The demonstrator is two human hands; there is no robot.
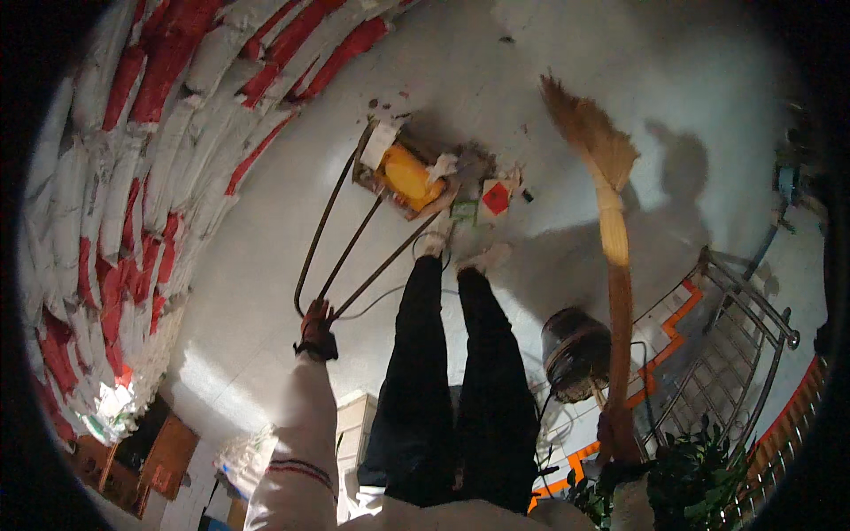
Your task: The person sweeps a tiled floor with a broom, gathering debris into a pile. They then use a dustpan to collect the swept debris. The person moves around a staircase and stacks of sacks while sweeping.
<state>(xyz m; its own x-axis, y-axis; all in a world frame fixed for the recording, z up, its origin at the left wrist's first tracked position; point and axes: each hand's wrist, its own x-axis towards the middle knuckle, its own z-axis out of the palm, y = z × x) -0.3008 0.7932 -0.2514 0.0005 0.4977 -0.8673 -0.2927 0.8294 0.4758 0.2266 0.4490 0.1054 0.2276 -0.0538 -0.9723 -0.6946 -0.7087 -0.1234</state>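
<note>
My left hand is closed round the top of the long wire handle of a dustpan. The pan rests on the floor ahead of my feet. In it lie a yellow wrapper, crumpled white paper and other litter. At the lower right my right hand grips the wooden stick of a straw broom. Its bristles point away from me, to the right of the dustpan and apart from it. A red and white packet and a small green piece lie beside the pan, near my shoes.
Tall stacks of white and red sacks line the left side. A dark bucket stands right of my legs. Beyond it are a metal railing, an orange-edged step and leafy plants. A wooden cabinet is at lower left.
</note>
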